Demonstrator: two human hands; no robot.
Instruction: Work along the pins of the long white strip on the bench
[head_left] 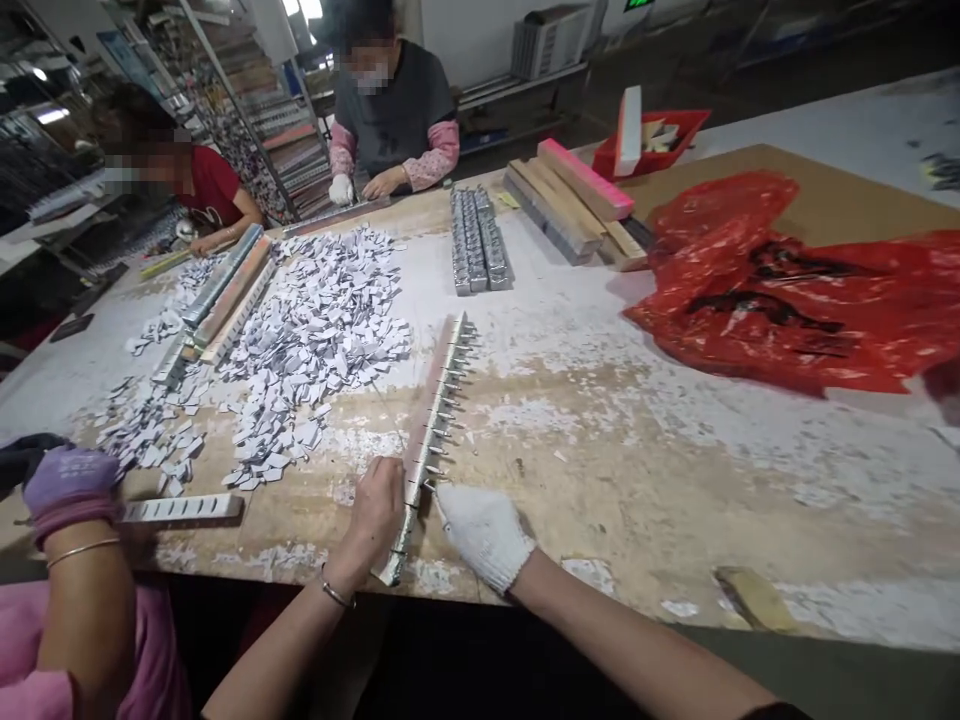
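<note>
Left hand (377, 515) fingers clamp the pin rack (431, 430); gloved right hand (484, 530) fingers pinch a pin; red bin (679, 135) holds blocks.

— Item: lettering, labels, brands, numbers?
— None legible. Green lit sign (638, 4) on the far wall: cut off, unreadable.
— The stacked strips (480, 240), the pink bar (585, 178)?
— No markings I can make out.

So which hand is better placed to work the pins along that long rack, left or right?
Probably right: the gloved right hand sits at the pin side of the rack, while the bare left hand steadies its other edge.
</note>
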